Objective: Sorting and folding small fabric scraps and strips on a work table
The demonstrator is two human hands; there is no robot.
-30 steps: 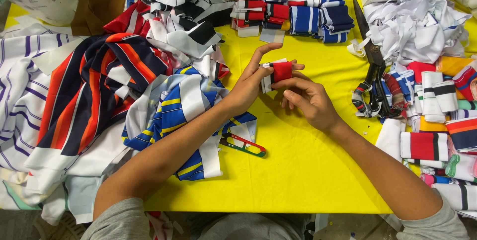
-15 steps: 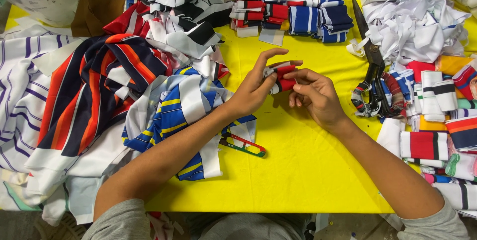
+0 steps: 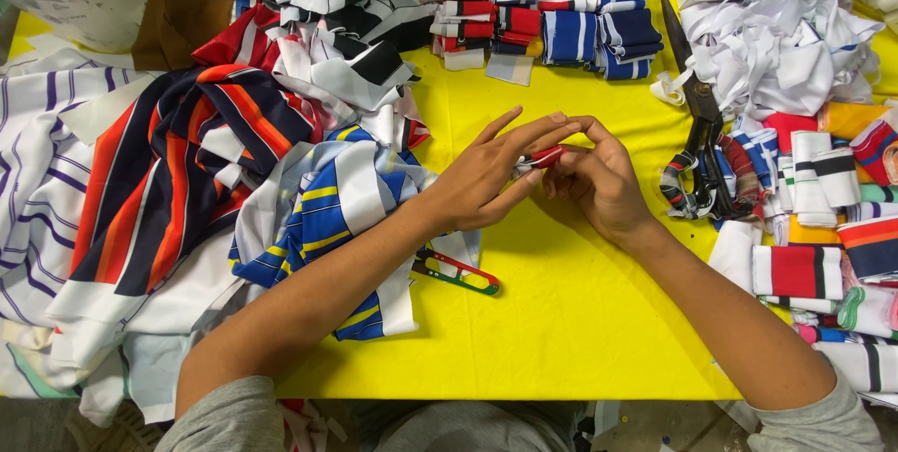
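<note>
Over the yellow table (image 3: 561, 321), my left hand (image 3: 491, 176) and my right hand (image 3: 599, 181) meet around a small folded red and white striped fabric piece (image 3: 543, 158). Both hands pinch it between fingers and thumbs, so most of the piece is hidden. A small red and green thread snipper (image 3: 458, 272) lies on the table just under my left forearm. To the left of that arm lies a blue, yellow and white striped fabric heap (image 3: 327, 218).
Large black scissors (image 3: 697, 124) lie right of my hands beside a white fabric pile (image 3: 776, 50). Folded striped pieces are stacked at the back (image 3: 543, 12) and along the right edge (image 3: 823, 246). A navy, orange and red striped cloth (image 3: 159, 181) covers the left.
The red and white piece has been folded smaller and drawn down between both hands, which have closed together around it. Less of it shows now.
</note>
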